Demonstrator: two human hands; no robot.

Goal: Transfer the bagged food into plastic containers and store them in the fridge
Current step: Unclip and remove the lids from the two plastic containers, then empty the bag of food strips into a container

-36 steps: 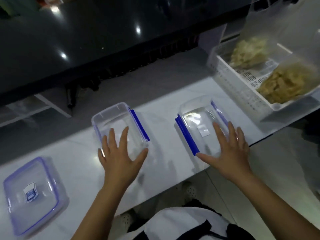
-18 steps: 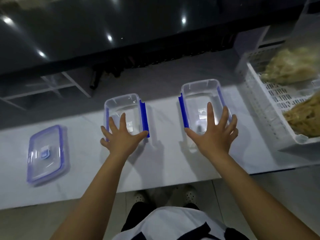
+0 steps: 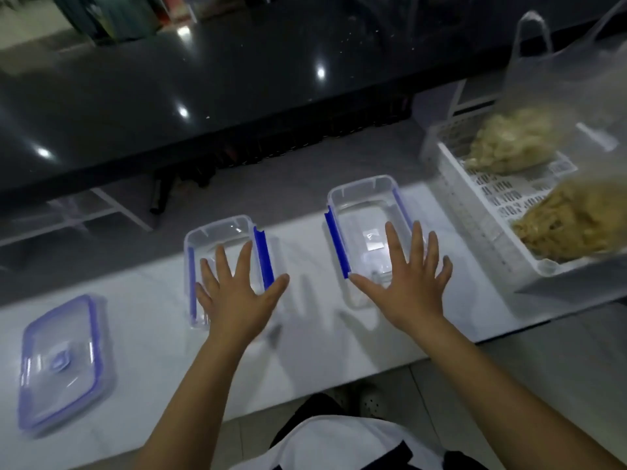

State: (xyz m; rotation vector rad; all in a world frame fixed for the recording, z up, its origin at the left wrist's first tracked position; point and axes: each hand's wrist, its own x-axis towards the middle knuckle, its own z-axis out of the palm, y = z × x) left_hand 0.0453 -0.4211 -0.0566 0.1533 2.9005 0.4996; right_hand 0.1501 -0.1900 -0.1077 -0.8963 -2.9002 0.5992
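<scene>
Two open clear plastic containers with blue side clips sit on a white counter point(image 3: 152, 334), each beneath one of a person's bare hands. Fingers spread flat and gripping nothing, the left hand point(image 3: 237, 293) hovers palm-down over the near end of the left container point(image 3: 224, 239), while the right hand point(image 3: 407, 283), equally splayed and empty, covers the near end of the right container point(image 3: 366, 212); whether either palm actually touches a rim cannot be told. Well out to the left of the left hand lies a separate lid point(image 3: 61, 364) with a blue edge, flat on the counter. To the right of the right hand stands a white slotted basket point(image 3: 475, 225) holding the bagged food: one clear bag of pale pieces point(image 3: 509, 144) at the far end and a second bag of yellower pieces point(image 3: 570, 222) nearer the person, both loosely gathered with handles standing up. Beyond both hands, past the counter's far edge, runs a glossy black surface point(image 3: 203, 79) catching ceiling lights
</scene>
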